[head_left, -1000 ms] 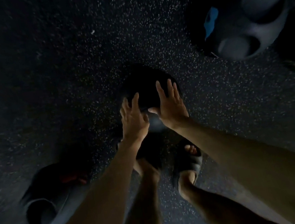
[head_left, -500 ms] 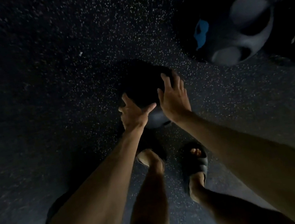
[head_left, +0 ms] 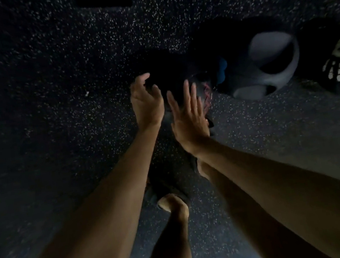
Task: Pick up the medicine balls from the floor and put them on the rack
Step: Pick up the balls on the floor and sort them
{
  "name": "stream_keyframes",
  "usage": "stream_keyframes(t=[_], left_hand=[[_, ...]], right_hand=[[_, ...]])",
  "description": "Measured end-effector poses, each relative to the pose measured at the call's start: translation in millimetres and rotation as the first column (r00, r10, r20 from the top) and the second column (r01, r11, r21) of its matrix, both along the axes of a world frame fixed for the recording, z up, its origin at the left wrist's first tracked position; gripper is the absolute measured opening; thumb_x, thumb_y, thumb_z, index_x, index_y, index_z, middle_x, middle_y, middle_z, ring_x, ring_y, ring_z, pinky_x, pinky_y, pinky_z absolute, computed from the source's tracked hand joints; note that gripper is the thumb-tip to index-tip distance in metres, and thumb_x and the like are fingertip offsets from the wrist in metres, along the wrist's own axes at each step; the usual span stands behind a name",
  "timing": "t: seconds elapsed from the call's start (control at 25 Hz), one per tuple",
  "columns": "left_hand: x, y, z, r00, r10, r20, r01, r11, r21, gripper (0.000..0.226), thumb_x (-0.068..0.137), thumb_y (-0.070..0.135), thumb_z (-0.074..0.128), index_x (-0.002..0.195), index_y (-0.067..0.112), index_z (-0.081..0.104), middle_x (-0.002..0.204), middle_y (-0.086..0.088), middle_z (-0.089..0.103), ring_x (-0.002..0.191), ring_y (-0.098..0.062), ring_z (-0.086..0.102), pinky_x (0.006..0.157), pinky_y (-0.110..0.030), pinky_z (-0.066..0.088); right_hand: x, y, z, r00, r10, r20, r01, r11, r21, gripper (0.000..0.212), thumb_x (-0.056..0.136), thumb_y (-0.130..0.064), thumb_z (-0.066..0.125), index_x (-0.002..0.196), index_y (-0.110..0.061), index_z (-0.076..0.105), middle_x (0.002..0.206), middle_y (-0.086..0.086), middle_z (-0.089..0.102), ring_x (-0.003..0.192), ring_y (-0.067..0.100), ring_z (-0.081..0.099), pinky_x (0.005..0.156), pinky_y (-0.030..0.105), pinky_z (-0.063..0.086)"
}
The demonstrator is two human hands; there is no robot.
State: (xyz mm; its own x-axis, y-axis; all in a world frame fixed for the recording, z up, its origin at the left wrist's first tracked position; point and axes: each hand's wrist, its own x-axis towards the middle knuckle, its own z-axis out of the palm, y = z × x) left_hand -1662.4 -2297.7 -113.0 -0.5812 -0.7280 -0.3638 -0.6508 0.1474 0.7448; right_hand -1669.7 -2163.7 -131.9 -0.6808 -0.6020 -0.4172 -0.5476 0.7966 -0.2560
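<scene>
Though dimly lit, a round matte-black medicine ball (head_left: 169, 70) is flanked by a flat-fingered right hand (head_left: 187, 117) and a cupped left hand (head_left: 146, 101), whose grip cannot be told.

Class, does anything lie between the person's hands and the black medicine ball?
Nothing visible does. The left hand and right hand are both at the black medicine ball; the grey ball lies off to its right.
</scene>
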Motion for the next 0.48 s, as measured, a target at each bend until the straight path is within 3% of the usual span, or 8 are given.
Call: stream_keyframes(t=[0.08, 0.16, 0.24, 0.36, 0.48], left_hand=[[-9.9, 5.4, -9.1, 0.988, -0.127, 0.093, 0.129, 0.991, -0.025, 0.039, 0.098, 0.012, 0.051, 0.137, 0.010, 0.055, 0.140, -0.012, 0.054, 0.126, -0.022, 0.052, 0.099, -0.018, 0.039], [-26.3, 4.4, -14.9, 0.968, -0.196, 0.157, 0.197, 0.980, 0.009, 0.043, 0.097, 0.010, 0.051, 0.140, 0.013, 0.053, 0.145, -0.013, 0.050, 0.132, -0.027, 0.047, 0.106, -0.028, 0.041], [-50.1, -0.7, -17.2, 0.973, -0.136, 0.184, 0.139, 0.990, -0.002, 0.046, 0.095, 0.007, 0.051, 0.140, 0.011, 0.053, 0.143, -0.016, 0.049, 0.130, -0.031, 0.048, 0.108, -0.037, 0.044], [-75.1, -5.2, -11.9, 0.963, -0.055, 0.265, 0.066, 0.997, -0.032, 0.048, 0.094, 0.005, 0.050, 0.142, 0.010, 0.051, 0.142, -0.017, 0.049, 0.129, -0.032, 0.048, 0.108, -0.037, 0.041], [-80.2, -9.7, -3.7, 0.945, -0.137, 0.296, 0.100, 0.986, 0.136, 0.053, 0.096, 0.005, 0.049, 0.148, 0.010, 0.043, 0.150, -0.016, 0.043, 0.136, -0.029, 0.044, 0.111, -0.031, 0.036]], right_hand=[[-48.7, -11.3, -3.8, 1.000, 0.001, 0.020, -0.001, 1.000, -0.003, 0.088, 0.094, -0.017, 0.064, 0.162, -0.021, 0.007, 0.166, 0.025, -0.009, 0.154, 0.042, -0.007, 0.124, 0.054, 0.016], [-97.5, -25.0, -2.4, 0.996, -0.007, 0.084, 0.006, 1.000, 0.010, 0.081, 0.099, -0.030, 0.060, 0.162, -0.023, 0.010, 0.167, 0.021, -0.005, 0.155, 0.039, -0.004, 0.125, 0.049, 0.016], [-136.7, -41.5, 1.1, 0.992, -0.043, 0.121, 0.042, 0.999, 0.008, 0.074, 0.100, -0.038, 0.057, 0.160, -0.023, 0.018, 0.167, 0.020, 0.003, 0.154, 0.038, 0.005, 0.121, 0.047, 0.023], [-169.6, -59.4, 4.3, 0.988, -0.065, 0.137, 0.063, 0.998, 0.018, 0.065, 0.102, -0.038, 0.053, 0.158, -0.021, 0.024, 0.165, 0.019, 0.014, 0.152, 0.037, 0.015, 0.117, 0.048, 0.031], [-179.5, -62.6, 12.0, 0.985, -0.062, 0.159, 0.054, 0.997, 0.051, 0.062, 0.104, -0.035, 0.048, 0.159, -0.021, 0.022, 0.165, 0.021, 0.013, 0.152, 0.037, 0.015, 0.119, 0.048, 0.026]])
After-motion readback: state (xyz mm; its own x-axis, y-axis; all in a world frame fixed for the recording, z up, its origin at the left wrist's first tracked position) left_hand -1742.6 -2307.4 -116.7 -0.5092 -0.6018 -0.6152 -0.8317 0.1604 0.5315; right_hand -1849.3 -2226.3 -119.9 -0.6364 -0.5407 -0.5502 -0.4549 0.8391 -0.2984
